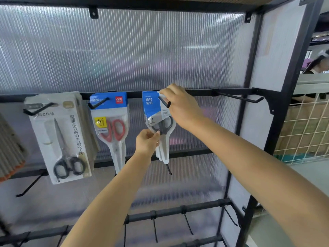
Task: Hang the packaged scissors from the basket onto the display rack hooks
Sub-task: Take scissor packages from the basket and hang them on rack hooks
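Observation:
A blue-topped pack of black-handled scissors [151, 107] hangs at the third hook [164, 102] of the rack's middle bar. My right hand [179, 106] grips the pack's top right corner at the hook. My left hand [146, 142] pinches the pack lower down, by the scissor handles. To the left hang a blue pack of red-handled scissors [111, 120] and a large white pack of black-handled scissors [62, 138], each on its own hook. The basket is out of view.
A bare hook [240, 98] sticks out to the right on the same bar [195, 92]. Lower bars carry several empty hooks [188, 223]. The rack's black upright frame [277, 122] stands at right, a wire grid [306, 129] beyond it. Grey items [10, 148] hang far left.

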`<state>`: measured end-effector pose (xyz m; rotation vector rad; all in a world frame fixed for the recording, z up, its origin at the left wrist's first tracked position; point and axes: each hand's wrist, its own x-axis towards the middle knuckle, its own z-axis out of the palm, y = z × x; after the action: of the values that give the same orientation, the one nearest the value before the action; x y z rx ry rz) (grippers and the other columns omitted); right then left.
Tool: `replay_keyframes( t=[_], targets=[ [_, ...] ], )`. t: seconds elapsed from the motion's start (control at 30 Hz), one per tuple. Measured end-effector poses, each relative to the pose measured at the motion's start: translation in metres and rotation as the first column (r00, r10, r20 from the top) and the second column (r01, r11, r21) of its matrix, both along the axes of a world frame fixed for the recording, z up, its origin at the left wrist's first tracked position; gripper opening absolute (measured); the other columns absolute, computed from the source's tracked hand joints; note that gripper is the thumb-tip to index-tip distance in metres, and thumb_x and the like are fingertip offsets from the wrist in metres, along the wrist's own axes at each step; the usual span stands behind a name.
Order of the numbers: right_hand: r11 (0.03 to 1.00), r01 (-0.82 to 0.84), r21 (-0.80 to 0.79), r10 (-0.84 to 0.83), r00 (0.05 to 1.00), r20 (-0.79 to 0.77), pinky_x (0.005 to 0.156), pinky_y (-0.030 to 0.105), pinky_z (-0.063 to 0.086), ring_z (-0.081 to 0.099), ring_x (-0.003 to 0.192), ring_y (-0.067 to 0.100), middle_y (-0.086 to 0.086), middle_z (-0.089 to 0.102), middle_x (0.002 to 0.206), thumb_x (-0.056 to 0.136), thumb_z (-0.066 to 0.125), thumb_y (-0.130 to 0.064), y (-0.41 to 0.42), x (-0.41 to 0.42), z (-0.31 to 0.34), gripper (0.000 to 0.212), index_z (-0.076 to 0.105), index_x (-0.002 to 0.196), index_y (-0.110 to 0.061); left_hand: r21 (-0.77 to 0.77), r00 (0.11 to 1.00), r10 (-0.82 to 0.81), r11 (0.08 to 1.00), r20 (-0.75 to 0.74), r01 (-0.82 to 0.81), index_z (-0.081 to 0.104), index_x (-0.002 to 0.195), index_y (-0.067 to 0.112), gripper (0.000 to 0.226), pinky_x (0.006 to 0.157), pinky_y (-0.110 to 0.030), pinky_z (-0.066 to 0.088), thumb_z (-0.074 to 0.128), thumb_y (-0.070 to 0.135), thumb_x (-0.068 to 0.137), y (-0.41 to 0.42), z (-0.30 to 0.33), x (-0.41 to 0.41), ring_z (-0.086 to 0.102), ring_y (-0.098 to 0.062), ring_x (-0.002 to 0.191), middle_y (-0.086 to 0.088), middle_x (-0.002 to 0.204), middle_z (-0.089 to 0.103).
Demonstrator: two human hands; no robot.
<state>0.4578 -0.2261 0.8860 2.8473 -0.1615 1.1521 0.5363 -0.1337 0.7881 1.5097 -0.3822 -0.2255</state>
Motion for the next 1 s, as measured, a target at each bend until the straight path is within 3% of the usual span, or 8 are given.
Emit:
replay_keyframes(
  t=[0.17,0.27,0.33,0.47,0.6,0.73,0.87,1.0],
  targets=[
    [0.997,0.064,-0.038,-0.066,0.996,-0.052,0.093,0.03,0.036,0.038,0.121,0.023,0.005,0.041,0.135,0.087,0.041,0.01,0.005,-0.004,-0.003,0.056,0.038,0.139,-0.011,0.152,0.996,-0.006,0.988,0.085,-0.007,0.058,0.092,0.01,0.009,0.084,-0.036,0.053,0.057,0.018,0.094,0.008,0.007,0.002,0.061,-0.02,0.083,-0.002,0.081,0.062],
    [0.992,0.112,-0.062,-0.117,0.988,-0.095,0.106,0.029,0.021,0.026,0.134,0.021,0.003,0.031,0.146,0.09,0.043,0.004,0.012,-0.014,-0.004,0.061,0.026,0.146,-0.013,0.365,0.958,-0.006,0.925,0.285,-0.103,0.058,0.087,0.007,0.022,0.058,-0.026,0.045,0.05,0.025,0.096,0.02,0.012,-0.002,0.056,-0.017,0.067,-0.002,0.073,0.059],
    [0.985,0.148,-0.09,-0.156,0.983,-0.098,0.112,0.031,0.016,0.019,0.14,0.022,0.006,0.026,0.15,0.09,0.047,0.0,0.019,-0.023,-0.007,0.063,0.023,0.148,-0.01,0.388,0.929,0.013,0.906,0.37,-0.167,0.053,0.085,0.006,0.022,0.054,-0.027,0.035,0.049,0.026,0.096,0.028,0.014,-0.007,0.053,-0.02,0.069,-0.004,0.073,0.056],
    [0.964,0.252,-0.082,-0.258,0.964,-0.069,0.113,0.036,0.019,0.024,0.141,0.029,0.013,0.031,0.149,0.094,0.047,-0.009,0.032,-0.048,-0.017,0.054,0.029,0.144,-0.003,0.314,0.854,0.058,0.915,0.517,-0.252,0.049,0.114,0.001,0.025,0.075,-0.034,0.042,0.05,0.017,0.094,0.043,0.019,-0.024,0.055,-0.03,0.103,-0.015,0.115,0.055],
    [0.94,0.34,-0.027,-0.34,0.935,-0.1,0.112,0.037,0.021,0.03,0.137,0.029,0.014,0.034,0.148,0.097,0.041,-0.017,0.055,-0.075,-0.03,0.051,0.029,0.145,-0.003,0.354,0.671,-0.095,0.898,0.735,-0.26,0.036,0.138,0.005,0.048,0.098,-0.038,0.038,0.051,0.018,0.094,0.058,0.02,-0.047,0.035,-0.027,0.132,-0.011,0.144,0.038],
    [0.889,0.457,0.014,-0.452,0.882,-0.134,0.112,0.035,0.021,0.032,0.136,0.027,0.012,0.035,0.147,0.099,0.038,-0.02,0.088,-0.112,-0.053,0.048,0.03,0.144,-0.004,0.446,0.454,-0.31,0.864,0.836,-0.232,0.04,0.134,0.001,0.043,0.098,-0.037,0.037,0.047,0.022,0.098,0.071,0.013,-0.073,0.039,-0.03,0.128,-0.014,0.141,0.041],
    [0.827,0.558,0.059,-0.542,0.822,-0.177,0.11,0.035,0.024,0.039,0.13,0.03,0.014,0.041,0.142,0.098,0.04,-0.019,0.123,-0.159,-0.085,0.046,0.036,0.141,-0.002,0.544,0.402,-0.476,0.836,0.782,-0.069,0.037,0.136,-0.002,0.042,0.102,-0.036,0.032,0.043,0.017,0.099,0.086,-0.007,-0.114,0.035,-0.031,0.131,-0.018,0.143,0.038],
    [0.693,0.703,0.157,-0.655,0.706,-0.271,0.107,0.035,0.028,0.041,0.127,0.03,0.015,0.044,0.139,0.096,0.042,-0.02,0.162,-0.219,-0.129,0.046,0.038,0.139,-0.003,0.653,0.274,-0.642,0.755,0.717,0.058,0.029,0.143,0.001,0.049,0.107,-0.035,0.026,0.039,0.024,0.101,0.106,-0.041,-0.167,0.029,-0.029,0.136,-0.015,0.15,0.03]
  ],
)
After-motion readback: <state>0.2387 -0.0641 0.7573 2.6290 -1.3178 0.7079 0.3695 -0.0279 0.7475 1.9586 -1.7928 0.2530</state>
